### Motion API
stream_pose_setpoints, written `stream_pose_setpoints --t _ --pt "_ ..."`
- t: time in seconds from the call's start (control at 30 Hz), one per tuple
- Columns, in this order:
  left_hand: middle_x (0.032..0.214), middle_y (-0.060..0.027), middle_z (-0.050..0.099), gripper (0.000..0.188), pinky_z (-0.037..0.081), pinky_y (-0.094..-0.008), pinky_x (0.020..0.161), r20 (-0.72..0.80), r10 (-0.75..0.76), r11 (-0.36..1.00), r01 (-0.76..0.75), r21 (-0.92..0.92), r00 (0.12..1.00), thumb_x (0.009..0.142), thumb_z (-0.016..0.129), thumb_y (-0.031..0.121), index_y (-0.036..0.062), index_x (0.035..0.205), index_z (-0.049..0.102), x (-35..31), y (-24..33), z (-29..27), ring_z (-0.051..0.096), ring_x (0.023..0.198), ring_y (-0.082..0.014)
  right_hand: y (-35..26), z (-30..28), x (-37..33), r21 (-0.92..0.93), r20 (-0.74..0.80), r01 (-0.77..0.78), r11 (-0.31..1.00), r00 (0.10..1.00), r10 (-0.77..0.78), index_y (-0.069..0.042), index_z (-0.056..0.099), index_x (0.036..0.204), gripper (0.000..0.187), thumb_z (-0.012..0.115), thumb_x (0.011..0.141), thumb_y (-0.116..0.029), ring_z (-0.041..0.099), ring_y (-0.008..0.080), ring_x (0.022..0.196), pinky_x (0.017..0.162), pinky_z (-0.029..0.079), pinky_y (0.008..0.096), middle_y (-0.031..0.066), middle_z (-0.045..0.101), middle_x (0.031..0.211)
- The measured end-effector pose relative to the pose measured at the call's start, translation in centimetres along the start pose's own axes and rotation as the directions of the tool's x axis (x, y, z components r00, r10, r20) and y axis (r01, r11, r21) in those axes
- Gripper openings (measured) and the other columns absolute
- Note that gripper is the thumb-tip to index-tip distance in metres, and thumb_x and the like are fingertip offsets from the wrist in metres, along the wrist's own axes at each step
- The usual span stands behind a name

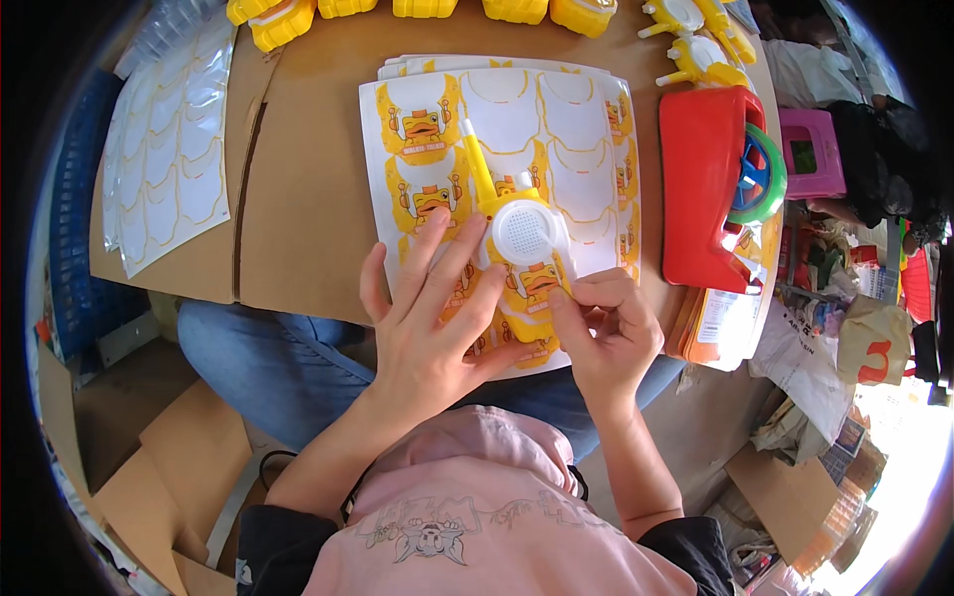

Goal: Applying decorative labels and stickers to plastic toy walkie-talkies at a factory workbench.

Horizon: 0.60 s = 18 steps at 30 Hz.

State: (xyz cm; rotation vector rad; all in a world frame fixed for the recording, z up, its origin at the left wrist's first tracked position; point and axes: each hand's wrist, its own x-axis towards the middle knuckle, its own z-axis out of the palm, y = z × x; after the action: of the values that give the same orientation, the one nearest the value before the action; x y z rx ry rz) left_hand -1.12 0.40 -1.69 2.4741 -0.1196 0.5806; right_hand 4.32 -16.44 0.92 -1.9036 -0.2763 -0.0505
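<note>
A yellow toy walkie-talkie (531, 324) with a round white speaker grille and a raised antenna lies on a stack of sticker sheets (584, 87). A cartoon-duck sticker (540, 282) covers its front below the grille. My left hand (429, 323) spreads its fingers along the toy's left side, with fingertips touching it and the thumb by its bottom end. At the toy's right edge, my right hand (608, 333) is closed, thumb and finger pinching the sticker's edge. Some stickers are gone from the top sheet, leaving white outlined shapes.
Several yellow toy parts (425, 8) line the table's far edge; more yellow-white toys (701, 60) sit far right. A red tape dispenser (701, 189) with a green-rimmed roll stands right of the sheets. Used sticker sheets (179, 169) lie left on the cardboard tabletop (303, 169).
</note>
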Motion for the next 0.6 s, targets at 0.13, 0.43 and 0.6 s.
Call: stream_pose_setpoints --t 0.13,0.43,0.6 --pt "0.138 -0.0160 0.054 0.065 0.015 -0.0569 0.110 -0.010 0.021 1.000 -0.021 0.003 1.000 0.074 0.073 0.057 0.0130 0.119 0.057 0.15 -0.14 0.05 0.044 0.135 -0.0326 -0.04 0.00 0.01 -0.032 0.001 0.024 0.999 1.000 -0.024 0.000 0.061 0.082 0.015 0.074 0.077 0.007 0.060 0.0052 0.067 0.052 0.049 0.0176 0.0034 0.062 0.079" --pt "0.138 -0.0199 0.054 0.051 0.014 -0.0531 0.110 -0.007 0.020 1.000 -0.020 0.004 1.000 0.075 0.072 0.053 0.0214 0.112 0.058 -0.18 0.01 0.37 0.048 0.133 -0.0311 -0.14 0.11 0.02 -0.038 -0.011 0.008 0.999 1.000 -0.008 -0.001 0.061 0.082 0.015 0.074 0.078 0.006 0.059 0.0044 0.066 0.052 0.050 0.0178 0.0025 0.061 0.078" --pt "0.138 -0.0206 0.054 0.048 0.013 -0.0532 0.110 -0.007 0.039 0.999 -0.039 0.020 0.999 0.075 0.072 0.053 0.0225 0.110 0.059 -0.11 0.06 0.24 0.050 0.132 -0.0304 -0.24 0.11 0.02 -0.033 -0.011 -0.002 0.999 1.000 0.001 -0.001 0.061 0.082 0.015 0.075 0.078 0.006 0.058 0.0041 0.066 0.052 0.050 0.0176 0.0023 0.061 0.078"
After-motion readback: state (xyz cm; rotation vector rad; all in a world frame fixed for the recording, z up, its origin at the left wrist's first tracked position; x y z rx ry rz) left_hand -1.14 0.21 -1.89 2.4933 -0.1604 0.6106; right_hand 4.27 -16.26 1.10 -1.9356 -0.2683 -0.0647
